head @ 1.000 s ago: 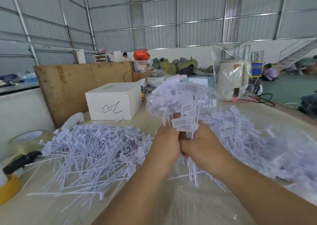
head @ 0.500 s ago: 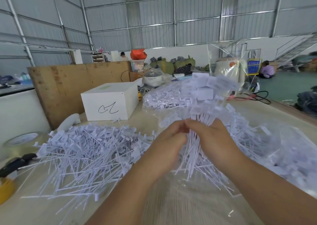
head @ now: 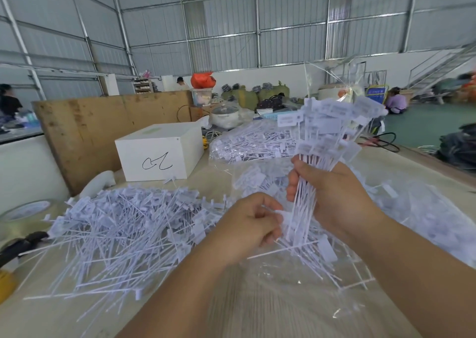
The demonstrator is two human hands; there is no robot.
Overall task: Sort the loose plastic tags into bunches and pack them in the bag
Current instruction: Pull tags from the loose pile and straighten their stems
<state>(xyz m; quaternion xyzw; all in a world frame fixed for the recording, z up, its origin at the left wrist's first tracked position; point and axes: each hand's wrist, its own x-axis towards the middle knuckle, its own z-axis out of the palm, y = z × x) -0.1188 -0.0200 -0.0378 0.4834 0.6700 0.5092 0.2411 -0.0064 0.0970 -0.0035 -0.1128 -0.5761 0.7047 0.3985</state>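
My right hand (head: 334, 196) grips a bunch of white plastic tags (head: 324, 142) around their stems, label heads fanned out above. My left hand (head: 247, 224) sits lower and to the left, its fingertips pinching the lower stems of that bunch. A big heap of loose tags (head: 123, 229) covers the table on the left. A clear plastic bag (head: 270, 294) lies under my hands and spreads to the right, with more tags inside it (head: 417, 209). A second clear bag filled with tags (head: 252, 142) lies further back.
A white box (head: 159, 152) with a black scribble stands behind the heap, in front of a wooden board (head: 103, 121). A roll of tape (head: 23, 214) and a black tool (head: 18, 245) lie at the left edge. Black cables (head: 381, 142) are at the back right.
The bunch has risen and tilted to the right in my right hand. My left hand has let go of its upper part and dropped to the lower stems.
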